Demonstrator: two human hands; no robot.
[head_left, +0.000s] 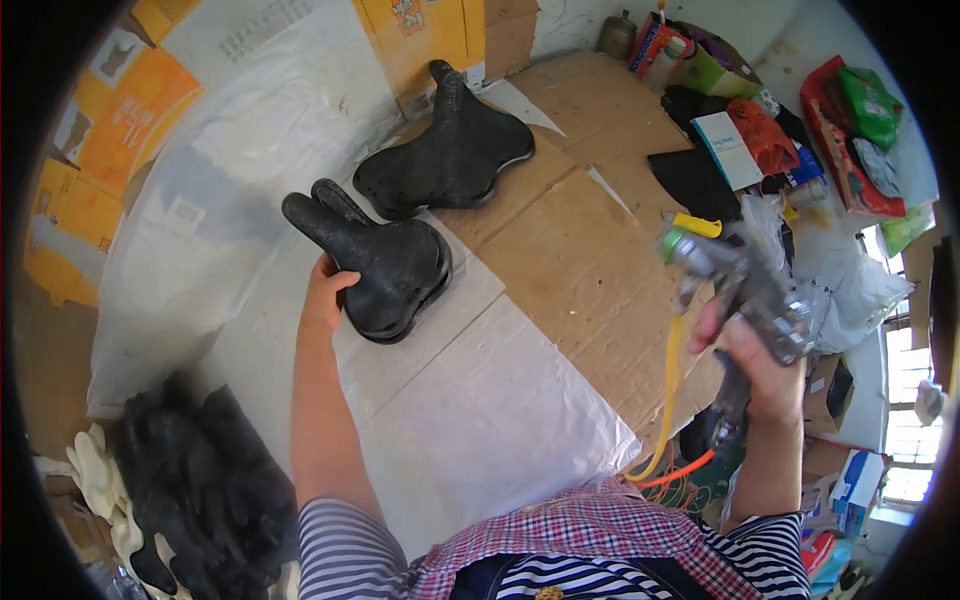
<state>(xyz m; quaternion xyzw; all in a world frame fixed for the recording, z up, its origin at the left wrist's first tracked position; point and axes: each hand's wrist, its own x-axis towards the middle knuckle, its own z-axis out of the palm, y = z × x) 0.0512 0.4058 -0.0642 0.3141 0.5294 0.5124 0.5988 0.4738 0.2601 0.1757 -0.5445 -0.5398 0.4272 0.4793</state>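
My left hand is closed on the side of a black bicycle saddle, thumb on top and fingers hidden beneath. A second nose shows behind its nose, so two saddles seem to be together there. Just beyond, more black saddles lie on the table, also looking stacked. Off to the right, my right hand grips a metal spray gun, blurred by motion. The gun is held up over the table's right side, apart from the saddles. A yellow hose and an orange hose run near it.
Cardboard and white sheeting cover the table. A white box, bags and a yellow-handled tool crowd the right side. Black saddle-like pieces are heaped at lower left. Orange cardboard stands at the far left.
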